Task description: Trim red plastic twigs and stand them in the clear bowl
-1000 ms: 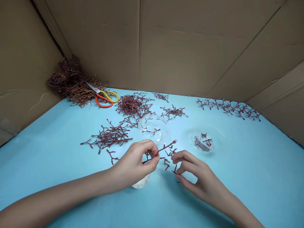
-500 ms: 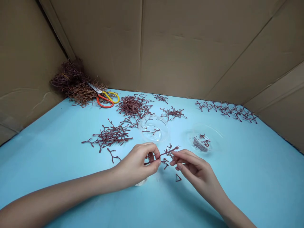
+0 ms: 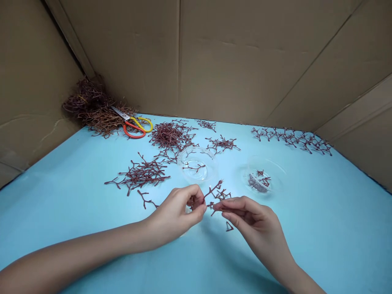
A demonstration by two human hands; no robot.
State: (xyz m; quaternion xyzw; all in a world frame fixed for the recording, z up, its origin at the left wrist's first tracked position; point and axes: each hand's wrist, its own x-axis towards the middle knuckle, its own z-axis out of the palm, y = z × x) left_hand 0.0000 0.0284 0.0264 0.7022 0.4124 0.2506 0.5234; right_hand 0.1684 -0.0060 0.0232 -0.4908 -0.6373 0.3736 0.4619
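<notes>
Reddish-brown twig (image 3: 211, 190) in the left hand (image 3: 176, 212), pinched between thumb and curled forefinger, its free end slanting up and away above the blue table (image 3: 107, 255)! Close by on the right comes the right hand (image 3: 261, 224), thumb and fingers drawn nearly together; whether they grip anything, I cannot tell. Small forked pieces (image 3: 223, 194) lie just beyond those fingertips, a clear bowl (image 3: 200, 175) sits past both hands, and a loose twig pile (image 3: 143, 176) spreads to the left.
</notes>
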